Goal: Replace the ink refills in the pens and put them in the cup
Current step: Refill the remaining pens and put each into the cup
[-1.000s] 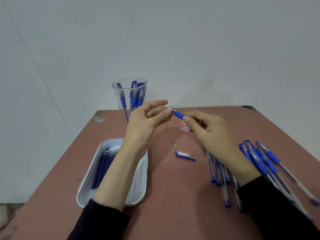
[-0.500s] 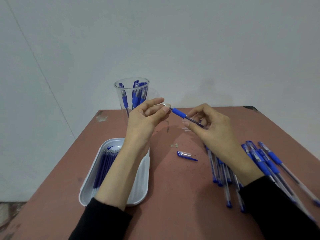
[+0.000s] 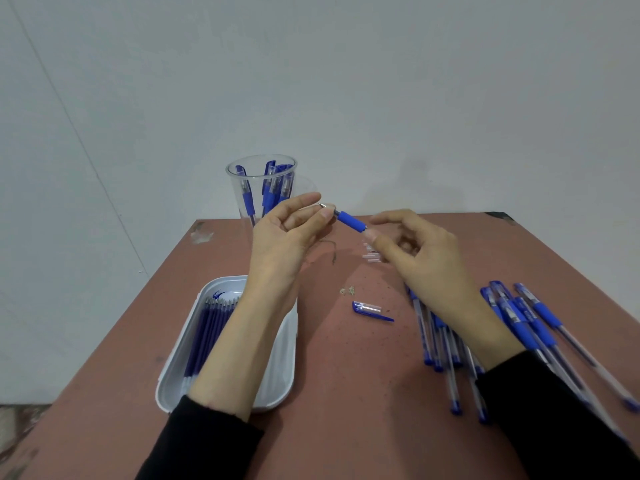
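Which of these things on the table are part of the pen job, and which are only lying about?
Job: held pen, cup, refills in white tray, waiting pens, loose cap.
Lying about: small scraps, clear bits.

Reddish-brown table (image 3: pixel 329 393), surface speckled and worn. Pale chipped patch (image 3: pixel 202 234) at table's far left corner. Dark chip (image 3: pixel 498 215) at table's far right corner. Small greenish crumbs (image 3: pixel 347 290) near table's middle. Plain grey-white wall (image 3: pixel 381 98) behind table. Mottled floor (image 3: pixel 17 420) below table's left edge.
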Demonstrator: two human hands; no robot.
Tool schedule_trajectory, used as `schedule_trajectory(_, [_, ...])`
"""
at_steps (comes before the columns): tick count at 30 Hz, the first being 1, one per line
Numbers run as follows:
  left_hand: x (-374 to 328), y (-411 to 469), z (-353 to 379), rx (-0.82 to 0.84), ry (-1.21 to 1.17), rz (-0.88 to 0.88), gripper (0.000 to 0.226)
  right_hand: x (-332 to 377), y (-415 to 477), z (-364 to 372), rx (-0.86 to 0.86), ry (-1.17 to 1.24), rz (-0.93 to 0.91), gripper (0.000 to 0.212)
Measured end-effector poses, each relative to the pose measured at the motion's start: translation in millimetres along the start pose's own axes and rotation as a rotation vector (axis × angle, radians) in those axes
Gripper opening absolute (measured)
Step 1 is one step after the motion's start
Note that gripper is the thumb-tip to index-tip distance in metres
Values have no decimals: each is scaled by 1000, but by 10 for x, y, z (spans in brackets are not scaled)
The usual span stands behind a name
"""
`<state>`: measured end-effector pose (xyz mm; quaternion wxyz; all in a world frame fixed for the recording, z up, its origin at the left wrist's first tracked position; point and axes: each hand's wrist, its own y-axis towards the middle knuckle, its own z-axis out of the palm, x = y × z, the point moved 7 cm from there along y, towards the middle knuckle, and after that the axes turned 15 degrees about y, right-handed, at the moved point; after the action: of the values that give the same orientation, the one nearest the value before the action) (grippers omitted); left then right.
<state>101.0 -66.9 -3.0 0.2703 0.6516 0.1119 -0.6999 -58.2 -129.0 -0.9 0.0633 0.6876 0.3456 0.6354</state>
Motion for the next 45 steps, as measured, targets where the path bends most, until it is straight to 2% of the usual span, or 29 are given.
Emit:
schedule_trajectory(2, [12,-2,-11,-15,5,-13,24,2,-5,2,-4,-18,-7,14])
schedule_trajectory(4, [15,-4,-11,-9,4,-22,23,-1,0,7,-2,-1,4,9])
schedule_trajectory(8, [9,-11,-10,-7,-9,-30,22,17,-2,18,18,40,18,12])
schedule_trajectory(10, [8,-13,-16,-17,-12,-30,22,17,-13,20,17,24,12,5])
schedule_trajectory(15, [4,-11,-12,-18,-38,-23,24,1,-8,19,5,65,10,14])
schedule_trajectory(19, [-13,-6,-2,-11,-84,-19,25,-16,-2,32,24,119,45,8])
schedule_trajectory(26, [-4,4,-2,0,-118,-29,25,13,-16,60,66,186,109,10])
schedule_trajectory(32, [-6,1,-10,-10,-87,-20,25,-29,-30,49,74,205,175,11])
schedule_trajectory(35, [-11,-13,31,20,-13,-13,33,-57,-11,8,23,189,183,10])
schedule_trajectory(37, [48,-15,75,70,112,-57,38,-96,5,-54,-54,185,182,10])
schedule_trajectory(38, [81,-13,101,109,255,-52,39,-118,11,-87,-92,182,182,11])
schedule_trajectory(41, [200,-72,310,396,846,92,37,-165,21,-139,-151,180,195,11])
schedule_trajectory(43, [333,-162,450,577,1132,163,38,-174,23,-147,-157,173,199,10])
schedule_trajectory(45, [391,-195,493,606,1305,209,38,-171,20,-146,-156,170,200,10])
